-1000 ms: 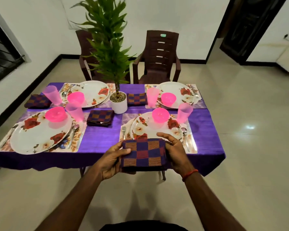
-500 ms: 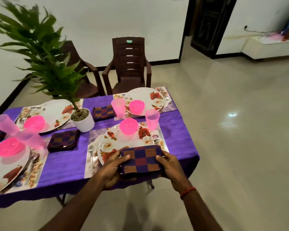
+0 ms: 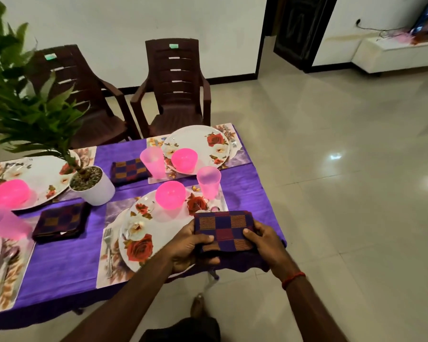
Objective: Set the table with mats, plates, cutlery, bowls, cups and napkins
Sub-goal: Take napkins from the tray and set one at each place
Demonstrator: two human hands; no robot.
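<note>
Left end of purple-clothed table [image 3: 67, 262]: blurred translucent pink plastic cup [image 3: 3, 225], opaque pink plastic bowl [image 3: 9, 193] sitting on white rose-print plate [image 3: 42, 174]. Mid-table: white pot with green leafy plant [image 3: 94, 187], dark purple-and-orange checked folded napkin [image 3: 61, 222] flat near it toward the near edge, matching second napkin [image 3: 129, 169] toward the far edge. Near-right setting: steel fork [image 3: 108, 253] on floral place mat [image 3: 116, 209], near rose-print plate [image 3: 143, 230] just right of fork, second pink bowl [image 3: 170, 195] on its far rim, second pink cup [image 3: 208, 181] just right of that bowl. Near right corner: third checked folded napkin [image 3: 224, 230] held level over plate rim and mat edge, contact with table unclear. Left side gripped by left hand [image 3: 187, 245], thumb on top, fingers underneath. Right side gripped by right hand [image 3: 267, 241], thumb on top, red thread [image 3: 293, 280] round wrist.
</note>
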